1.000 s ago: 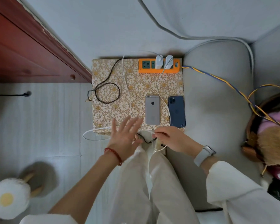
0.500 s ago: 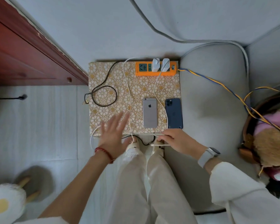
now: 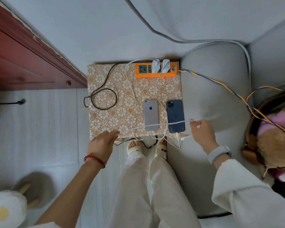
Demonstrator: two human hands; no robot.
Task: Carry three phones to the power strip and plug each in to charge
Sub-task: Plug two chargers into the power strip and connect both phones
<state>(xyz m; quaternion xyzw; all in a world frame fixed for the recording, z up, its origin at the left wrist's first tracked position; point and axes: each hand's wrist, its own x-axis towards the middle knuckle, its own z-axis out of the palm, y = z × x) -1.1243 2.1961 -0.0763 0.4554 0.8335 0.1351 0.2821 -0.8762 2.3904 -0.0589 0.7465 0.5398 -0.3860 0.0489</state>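
two phones are lying face down, side by side, on the flower-patterned box top [image 3: 115, 89], each with its long axis running from the person toward the orange power strip [image 3: 155, 70] and its camera end pointing at the strip. the silver phone [image 3: 150, 115] is sitting on the left; the dark blue phone [image 3: 175, 116] is just beside it at the right edge of the top. a third phone is not showing anywhere in view. the strip is lying crosswise along the far edge, with two white chargers [image 3: 160, 66] standing in it.

the right hand [image 3: 202, 132] is pinching a white cable [image 3: 161, 124] between closed fingertips and holding it taut across the near ends of both phones; the stretched part is blurred. the left hand [image 3: 102, 143] is hovering at the near edge with its fingers open and loose, and whether a fingertip is touching the cable there is hard to tell. a cable end near the blue phone's bottom edge is too smeared to show whether it is plugged in. a black cord [image 3: 104, 99] is looping on the left of the top. the near side of the box is hidden behind the person's feet and trouser legs.
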